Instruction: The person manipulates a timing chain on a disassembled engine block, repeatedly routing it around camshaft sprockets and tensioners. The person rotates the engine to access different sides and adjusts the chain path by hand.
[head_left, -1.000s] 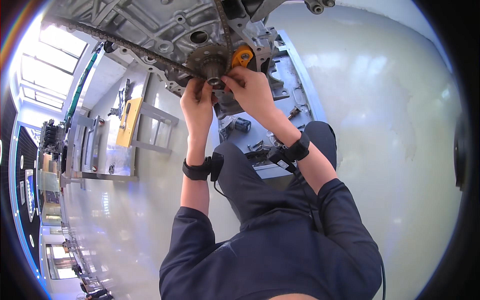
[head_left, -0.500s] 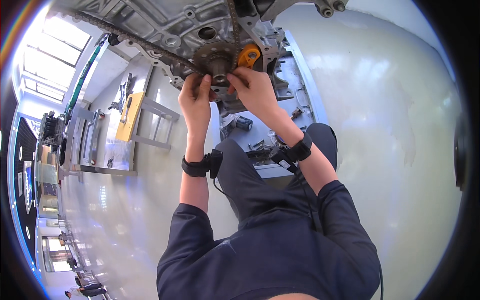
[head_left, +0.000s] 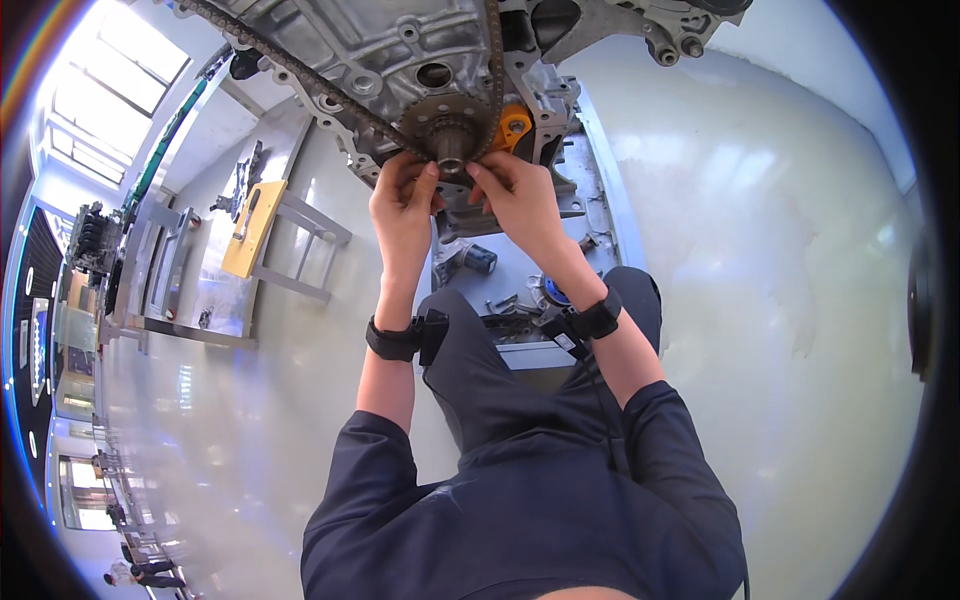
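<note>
Above my knees is a grey metal engine block [head_left: 340,45]. A dark timing chain [head_left: 300,83] runs down both sides to a toothed sprocket [head_left: 432,112] with a short shaft end [head_left: 452,158] sticking out. My left hand [head_left: 402,215] is closed at the sprocket's lower left, thumb beside the shaft, pinching at the chain. At the lower right, my right hand [head_left: 522,205] pinches in the same way, thumb and fingers close to the shaft. Fingertips behind the sprocket's lower edge are partly hidden. An orange chain guide part [head_left: 515,127] sits just above my right hand.
Below the engine lies a grey tray [head_left: 610,190] holding a dark cylindrical filter [head_left: 480,260] and several loose metal parts. To the left stands a metal workbench [head_left: 215,290] with a yellow board [head_left: 255,228]. Black straps with small boxes circle my wrists.
The engine and hands sit slightly lower and further right in view. My right fingers have shifted a little away from the orange part, down beside the shaft. Both hands stay at the sprocket.
</note>
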